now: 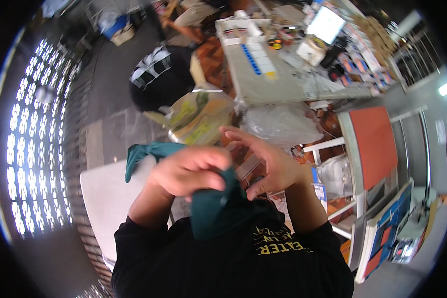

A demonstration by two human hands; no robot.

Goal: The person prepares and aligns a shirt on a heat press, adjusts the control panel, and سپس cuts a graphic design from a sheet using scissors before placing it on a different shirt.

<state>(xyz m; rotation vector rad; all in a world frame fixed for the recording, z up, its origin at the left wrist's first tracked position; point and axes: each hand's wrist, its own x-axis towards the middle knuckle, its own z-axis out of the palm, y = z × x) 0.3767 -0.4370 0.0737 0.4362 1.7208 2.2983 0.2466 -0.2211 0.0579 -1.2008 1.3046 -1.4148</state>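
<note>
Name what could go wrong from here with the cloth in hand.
The dark green cloth could slip: the left hand seems to pinch it alone, while the right hand is open beside it.

The green fabric by the pale table might get dragged or knocked, since it shows close behind the left hand; whether it joins the held cloth I can't tell.

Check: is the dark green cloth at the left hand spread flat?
Not flat: the dark green cloth hangs rumpled below the left hand. Whether folded, I cannot tell.
</note>
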